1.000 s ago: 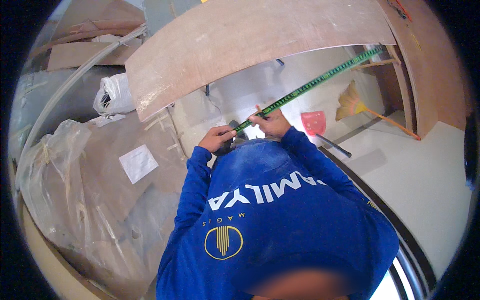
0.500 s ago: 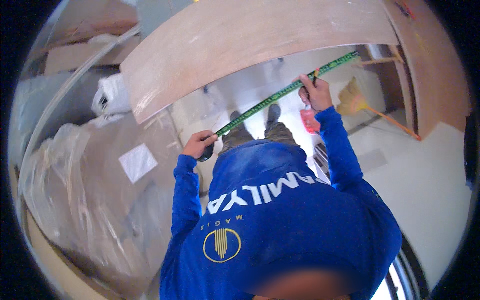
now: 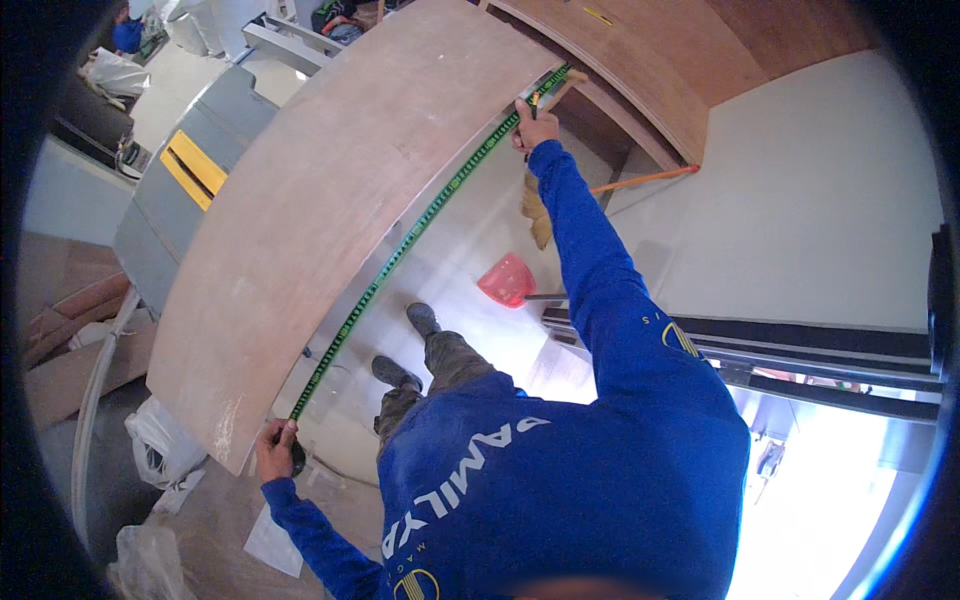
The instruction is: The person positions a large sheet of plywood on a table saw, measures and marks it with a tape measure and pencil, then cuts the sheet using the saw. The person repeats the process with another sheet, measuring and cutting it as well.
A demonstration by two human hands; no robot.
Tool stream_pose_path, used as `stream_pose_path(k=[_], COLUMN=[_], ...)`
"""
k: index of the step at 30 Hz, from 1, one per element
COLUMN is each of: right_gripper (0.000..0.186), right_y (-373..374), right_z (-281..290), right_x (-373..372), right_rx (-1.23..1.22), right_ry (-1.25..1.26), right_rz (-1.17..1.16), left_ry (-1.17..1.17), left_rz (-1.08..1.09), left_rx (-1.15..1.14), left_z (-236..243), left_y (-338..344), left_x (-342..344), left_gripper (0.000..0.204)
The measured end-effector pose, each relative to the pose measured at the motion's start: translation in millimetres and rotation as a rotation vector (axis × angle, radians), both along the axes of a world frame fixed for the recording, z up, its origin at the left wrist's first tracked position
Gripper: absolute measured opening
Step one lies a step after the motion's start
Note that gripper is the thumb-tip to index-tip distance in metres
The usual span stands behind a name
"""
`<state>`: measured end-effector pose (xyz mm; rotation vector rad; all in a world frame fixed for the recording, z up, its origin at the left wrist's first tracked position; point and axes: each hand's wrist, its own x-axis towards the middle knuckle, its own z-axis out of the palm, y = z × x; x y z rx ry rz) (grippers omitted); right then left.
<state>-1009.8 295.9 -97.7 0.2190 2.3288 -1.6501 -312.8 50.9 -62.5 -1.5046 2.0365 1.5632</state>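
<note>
Top: blue long-sleeved sweatshirt, white lettering across chest, small yellow round emblem below
Right sleeve: blue, small yellow emblem near shoulder
Trousers: grey-brown, mottled
Shoes: dark

**Tape stretched along the board's edge**

You have a green measuring tape pulled out long and taut, marked with dark bands along its length. It runs just along the near edge of a large brown plywood board, from the lower corner up to the far corner. The board lies flat, its face smooth and reddish-brown, with a pale scuffed patch near the lower corner. Your left hand grips the tape's dark case at the lower end; your right hand pins the other end at the far corner.
</note>
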Motion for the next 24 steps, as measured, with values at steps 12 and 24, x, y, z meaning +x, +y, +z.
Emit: stream_pose_path(k=[12, 24], right_gripper=[0.053, 0.052], right_y=[-13.8, -7.9], right_z=[-4.1, 54.2], right_x=[-9.8, 73.3], right_rx=[0.063, 0.057], right_ry=[0.049, -0.191], right_rz=[0.150, 0.549], left_ry=[-0.036, -0.130], left_rz=[-0.045, -0.123], left_rx=[-0.057, -0.250], left_z=[4.2, -35.7], left_y=[-9.1, -10.3], left_x=[-5.6, -4.2], left_gripper=[0.036, 0.043])
